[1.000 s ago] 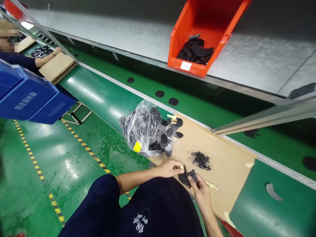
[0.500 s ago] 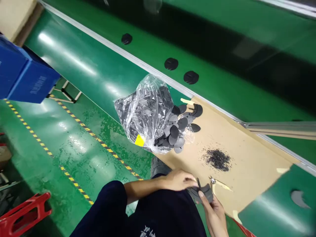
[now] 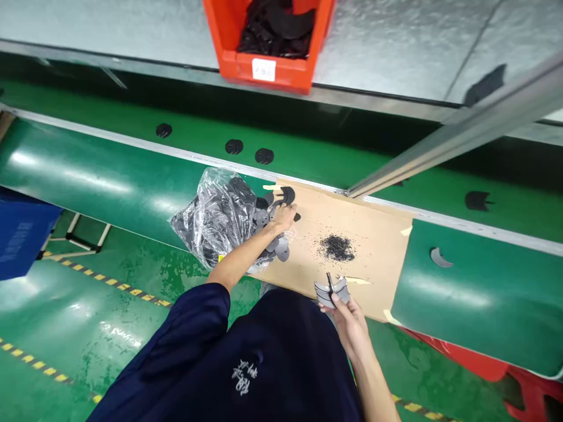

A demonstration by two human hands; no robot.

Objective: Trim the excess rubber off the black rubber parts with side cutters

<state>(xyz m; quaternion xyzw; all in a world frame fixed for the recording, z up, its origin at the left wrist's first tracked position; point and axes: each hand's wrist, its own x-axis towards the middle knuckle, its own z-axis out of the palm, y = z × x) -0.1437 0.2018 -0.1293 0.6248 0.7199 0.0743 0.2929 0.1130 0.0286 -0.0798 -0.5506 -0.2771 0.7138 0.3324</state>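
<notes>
Left hand: The fingers of your left hand [image 3: 284, 217] are lowered onto the loose dark pieces [image 3: 282, 248]; the fingertips are too hard to make out to tell whether they have closed on one.
Right hand: The fingers of your right hand [image 3: 349, 322] grip the curved grey pieces [image 3: 324, 297], thumb on top. The fingers underneath are mostly hidden, and the number of pieces held cannot be told.
Black strip: A thin black strip [image 3: 329, 280] stands up from the held pieces, just beyond your right thumb. Whether it is joined to them is unclear.
Hand tool: A small tool with a yellow handle [image 3: 357, 281] lies just beyond your right fingers. Its head is partly hidden behind the held pieces.
Black bits: A heap of black bits [image 3: 337, 248] lies on the cardboard sheet [image 3: 387, 234], beyond your right fingers; single bits are too small to distinguish.
Plastic bag: The clear plastic bag [image 3: 220, 214] lies left of your left fingers. Your forearm covers part of it.
Crescent: One grey crescent [image 3: 440, 258] lies on the green tabletop [image 3: 475, 299], well to the right of your right fingers.
Red bin: The red bin [image 3: 281, 79], well beyond your left fingers, is cut off above; its label print is unreadable.
</notes>
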